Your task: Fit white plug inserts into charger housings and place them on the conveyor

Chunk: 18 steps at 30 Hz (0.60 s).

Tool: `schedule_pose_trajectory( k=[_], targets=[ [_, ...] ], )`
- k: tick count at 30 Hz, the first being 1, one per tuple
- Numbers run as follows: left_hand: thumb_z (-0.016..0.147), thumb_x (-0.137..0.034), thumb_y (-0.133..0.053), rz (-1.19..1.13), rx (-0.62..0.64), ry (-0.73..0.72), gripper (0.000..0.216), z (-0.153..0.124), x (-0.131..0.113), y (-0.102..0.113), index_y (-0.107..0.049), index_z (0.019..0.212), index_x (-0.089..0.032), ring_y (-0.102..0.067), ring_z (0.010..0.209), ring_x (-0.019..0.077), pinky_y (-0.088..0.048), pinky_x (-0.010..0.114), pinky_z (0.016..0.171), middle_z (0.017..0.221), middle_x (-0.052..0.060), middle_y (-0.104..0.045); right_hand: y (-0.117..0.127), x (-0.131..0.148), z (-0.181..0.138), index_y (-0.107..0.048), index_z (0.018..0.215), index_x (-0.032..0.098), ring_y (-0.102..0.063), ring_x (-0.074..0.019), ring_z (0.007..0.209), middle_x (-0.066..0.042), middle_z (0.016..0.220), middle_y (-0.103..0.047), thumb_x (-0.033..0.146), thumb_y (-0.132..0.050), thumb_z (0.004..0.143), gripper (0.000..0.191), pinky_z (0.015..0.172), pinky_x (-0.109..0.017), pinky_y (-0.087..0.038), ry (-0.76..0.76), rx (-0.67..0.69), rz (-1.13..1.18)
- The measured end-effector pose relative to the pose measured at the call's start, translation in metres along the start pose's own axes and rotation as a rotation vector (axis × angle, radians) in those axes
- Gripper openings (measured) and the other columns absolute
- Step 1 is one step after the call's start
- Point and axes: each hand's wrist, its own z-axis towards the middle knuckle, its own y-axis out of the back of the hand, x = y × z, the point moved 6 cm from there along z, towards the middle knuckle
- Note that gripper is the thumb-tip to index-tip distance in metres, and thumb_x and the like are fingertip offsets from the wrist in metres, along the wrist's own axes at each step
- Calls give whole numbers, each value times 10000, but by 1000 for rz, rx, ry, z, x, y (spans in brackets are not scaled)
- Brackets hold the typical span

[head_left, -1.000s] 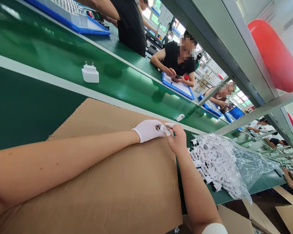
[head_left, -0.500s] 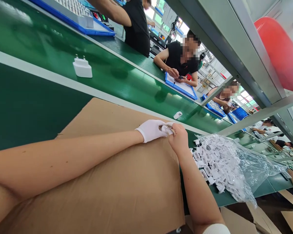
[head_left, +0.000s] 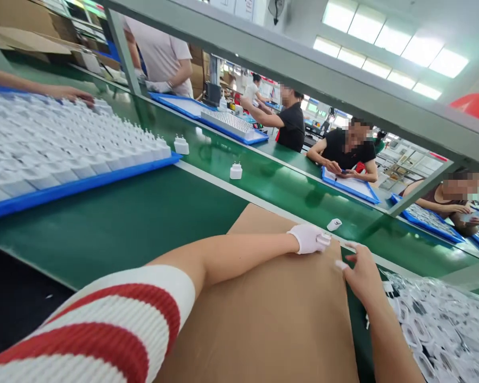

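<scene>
My left hand (head_left: 305,239), in a white glove, is closed around a small white plug adapter (head_left: 323,242) above the far edge of a brown cardboard sheet (head_left: 287,308). My right hand (head_left: 361,270) is a little to the right, with white covers on its fingertips. Its thumb and fingers are spread, with nothing between them. Close by on its right lies a heap of white plug housings (head_left: 439,335) in clear plastic. Another white plug piece (head_left: 334,224) lies on its side on the green conveyor belt, just beyond my left hand.
A blue tray (head_left: 75,183) packed with white plugs stands at left, a co-worker's hand (head_left: 69,94) over it. Upright plugs (head_left: 236,171) sit on the green belt (head_left: 279,183). A metal beam (head_left: 303,69) crosses overhead. Several co-workers sit or stand across the belt.
The view has swung left, bringing the plug tray into sight. My hands, together at the piece before, are now apart; the right has let go and opened, while the left keeps the plug.
</scene>
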Motion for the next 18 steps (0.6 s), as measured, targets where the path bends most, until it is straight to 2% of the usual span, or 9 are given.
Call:
schedule_pose_trajectory(
  k=[2, 4, 7, 10, 12, 14, 16, 17, 18],
  targets=[
    [847, -485, -690, -36, -120, 122, 261, 13, 19, 20, -762, 963, -263, -722, 1019, 249, -537, 286, 843, 1074, 44, -781, 8, -29, -8, -681, 1167, 236, -689, -313, 1083, -120, 1203, -671, 230, -674, 780, 387, 857, -418, -506, -36, 64, -246],
    [930, -465, -577, -38, -210, 225, 298, 27, 40, 42, -756, 1020, -244, -721, 1017, 248, -530, 296, 832, 1101, 71, -777, 12, -58, -14, -718, 1029, 275, -704, -329, 1059, -111, 1148, -716, 129, -707, 712, 349, 786, -414, -502, -147, 183, -394],
    [994, -473, -431, -20, -275, 361, 425, 43, 70, 68, -745, 1100, -206, -720, 996, 280, -528, 340, 812, 1122, 127, -768, 11, -82, -18, -729, 887, 271, -737, -300, 959, -89, 1013, -766, 24, -690, 655, 341, 733, -378, -497, -260, 337, -409],
    [957, -491, -479, 3, -269, 456, 430, 50, 92, 80, -747, 1111, -192, -709, 1027, 306, -523, 360, 846, 1136, 150, -760, 6, -86, -13, -726, 800, 218, -738, -273, 888, -74, 872, -755, -9, -654, 653, 279, 733, -347, -493, -279, 387, -358],
    [911, -514, -541, 46, -326, 509, 487, 50, 102, 84, -713, 1221, -179, -663, 1143, 343, -510, 396, 930, 1248, 179, -718, 6, -84, -10, -720, 773, 195, -723, -247, 846, -71, 825, -742, -37, -633, 654, 275, 734, -329, -487, -287, 359, -301],
    [883, -544, -570, 134, -508, 525, 662, 46, 101, 91, -596, 1421, -158, -557, 1294, 393, -471, 464, 1033, 1460, 215, -582, 11, -79, -6, -730, 815, 184, -703, -219, 830, -59, 820, -731, -49, -626, 656, 301, 753, -314, -488, -272, 281, -214],
    [888, -555, -566, 231, -694, 451, 792, 44, 86, 94, -444, 1564, -161, -438, 1399, 411, -412, 507, 1116, 1629, 198, -395, 19, -70, -3, -750, 907, 180, -680, -204, 851, -49, 861, -721, -23, -644, 677, 325, 799, -313, -494, -238, 150, -121],
    [896, -549, -561, 264, -723, 373, 805, 47, 74, 91, -403, 1595, -182, -404, 1423, 404, -387, 508, 1144, 1671, 164, -337, 22, -64, -2, -756, 945, 177, -668, -203, 866, -49, 886, -712, 8, -665, 694, 316, 825, -320, -497, -214, 76, -76],
    [903, -540, -561, 284, -694, 277, 798, 53, 60, 84, -389, 1608, -210, -387, 1434, 392, -367, 497, 1166, 1691, 125, -313, 24, -56, -1, -761, 962, 174, -659, -202, 880, -51, 910, -701, 35, -678, 709, 300, 845, -324, -499, -185, 5, -22]
  ],
)
